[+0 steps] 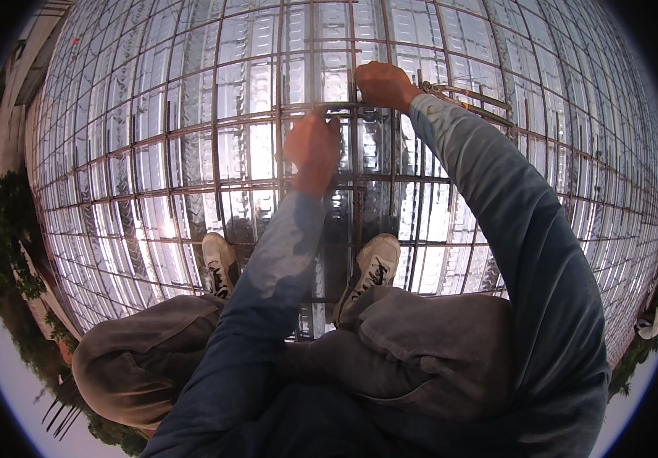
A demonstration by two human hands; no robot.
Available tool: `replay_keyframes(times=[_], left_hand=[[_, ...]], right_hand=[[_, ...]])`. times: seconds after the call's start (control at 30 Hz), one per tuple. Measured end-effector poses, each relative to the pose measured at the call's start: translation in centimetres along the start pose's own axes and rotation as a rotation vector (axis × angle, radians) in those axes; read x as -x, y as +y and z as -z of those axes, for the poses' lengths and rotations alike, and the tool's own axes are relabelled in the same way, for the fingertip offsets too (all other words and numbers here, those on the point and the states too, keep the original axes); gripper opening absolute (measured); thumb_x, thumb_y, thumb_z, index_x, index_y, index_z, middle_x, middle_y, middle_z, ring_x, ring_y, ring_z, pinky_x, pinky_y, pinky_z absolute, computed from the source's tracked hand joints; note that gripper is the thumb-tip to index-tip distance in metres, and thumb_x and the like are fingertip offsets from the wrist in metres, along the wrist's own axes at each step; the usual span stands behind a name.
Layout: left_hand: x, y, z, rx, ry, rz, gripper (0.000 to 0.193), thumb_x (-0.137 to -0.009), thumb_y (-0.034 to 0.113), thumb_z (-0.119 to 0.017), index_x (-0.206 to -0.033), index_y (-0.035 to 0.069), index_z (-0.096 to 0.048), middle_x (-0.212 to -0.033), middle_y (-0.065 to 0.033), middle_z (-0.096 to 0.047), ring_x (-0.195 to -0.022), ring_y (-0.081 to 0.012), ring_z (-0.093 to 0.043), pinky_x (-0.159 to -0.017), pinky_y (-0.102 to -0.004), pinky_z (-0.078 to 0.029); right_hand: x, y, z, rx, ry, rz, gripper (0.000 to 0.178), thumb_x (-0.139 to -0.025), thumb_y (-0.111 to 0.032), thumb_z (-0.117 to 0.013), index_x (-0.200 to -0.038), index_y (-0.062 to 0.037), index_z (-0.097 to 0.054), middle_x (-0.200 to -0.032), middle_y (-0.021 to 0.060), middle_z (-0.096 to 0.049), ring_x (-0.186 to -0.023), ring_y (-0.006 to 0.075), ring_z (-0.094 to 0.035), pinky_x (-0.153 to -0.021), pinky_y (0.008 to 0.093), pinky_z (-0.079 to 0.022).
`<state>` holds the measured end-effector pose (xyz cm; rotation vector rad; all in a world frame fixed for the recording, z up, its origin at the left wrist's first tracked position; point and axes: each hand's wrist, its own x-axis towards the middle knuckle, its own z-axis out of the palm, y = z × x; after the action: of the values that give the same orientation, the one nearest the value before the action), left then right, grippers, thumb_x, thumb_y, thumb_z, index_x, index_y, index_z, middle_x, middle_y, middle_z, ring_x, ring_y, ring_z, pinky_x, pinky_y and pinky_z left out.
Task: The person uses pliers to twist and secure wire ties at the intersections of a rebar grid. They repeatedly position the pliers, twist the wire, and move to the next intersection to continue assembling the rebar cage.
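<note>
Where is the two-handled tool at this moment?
In the head view, the two-handled tool is in the upper part, right of centre, against the steel bar grid, just right of the right hand and its sleeve cuff.

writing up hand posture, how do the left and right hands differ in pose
The left hand is nearer the shoes; the right hand is farther out. The left hand points mostly forward, while the right hand points mostly leftward. Both are bare, over the rebar mesh.

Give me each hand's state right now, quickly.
Left hand: fingers curled at the rebar mesh; whether it is fully closed or gripping cannot be told.
Right hand: closed; anything held is hidden.
</note>
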<state>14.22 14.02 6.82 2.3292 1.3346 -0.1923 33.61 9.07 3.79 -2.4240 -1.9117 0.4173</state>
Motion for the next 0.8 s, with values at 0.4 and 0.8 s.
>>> replay_keyframes(times=[0.4,0.8], left_hand=[[0.4,-0.2,-1.7,0.219,0.171,-0.208,0.019,-0.093,0.027,-0.068,-0.106,0.014,-0.073,-0.11,-0.0112,-0.073,-0.099,-0.0372,-0.07,-0.083,-0.0489,-0.055],[-2.6,3.1,-2.3,0.469,0.152,-0.477,0.012,-0.094,0.011,-0.059,-0.093,0.0,-0.062,-0.084,-0.0263,-0.07,-0.085,-0.0472,-0.069,-0.077,-0.0569,-0.053]], right_hand=[[0.2,-0.7,2.2,-0.036,-0.053,-0.034,0.021,-0.083,-0.012,-0.062,-0.098,-0.0028,-0.074,-0.102,0.0222,-0.075,-0.096,0.04,-0.074,-0.081,0.0495,-0.059],[-0.1,4.2,-2.8,-0.072,0.058,0.097,0.016,-0.08,-0.013,-0.067,-0.079,0.0016,-0.074,-0.086,0.0243,-0.071,-0.086,0.0403,-0.072,-0.074,0.0464,-0.057]])
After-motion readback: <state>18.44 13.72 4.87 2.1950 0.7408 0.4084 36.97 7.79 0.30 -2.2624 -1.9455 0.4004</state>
